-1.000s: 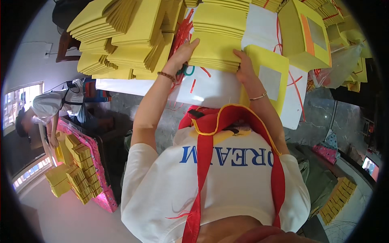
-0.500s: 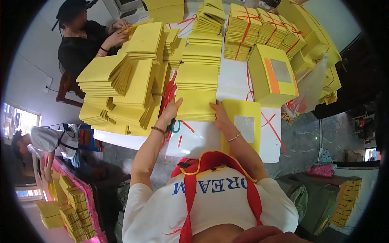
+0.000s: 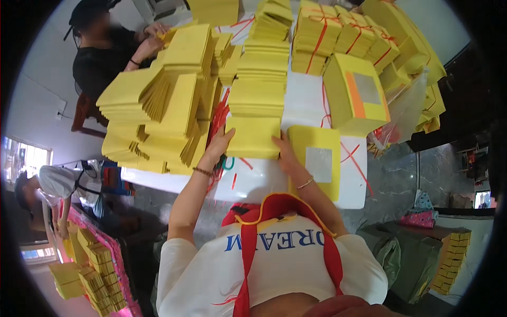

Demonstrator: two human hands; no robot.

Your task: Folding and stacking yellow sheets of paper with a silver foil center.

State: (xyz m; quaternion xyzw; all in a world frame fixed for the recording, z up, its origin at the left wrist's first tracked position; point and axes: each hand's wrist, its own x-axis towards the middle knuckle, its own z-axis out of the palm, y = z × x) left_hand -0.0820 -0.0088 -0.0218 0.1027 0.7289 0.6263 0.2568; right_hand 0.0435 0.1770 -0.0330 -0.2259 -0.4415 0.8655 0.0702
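In the head view, a yellow stack sits between the hands, before the near end of a yellow row; whether it rests on the white worktop I can't tell. Its top is smooth and oblong, its layers hard to make out. Left hand and right hand clasp opposite sides, the grip spread to the stack's width, most fingers hidden. A green loop is partly covered by the left wrist.

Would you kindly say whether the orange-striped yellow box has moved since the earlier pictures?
No; against the white table, the orange-striped yellow box stays where it was.
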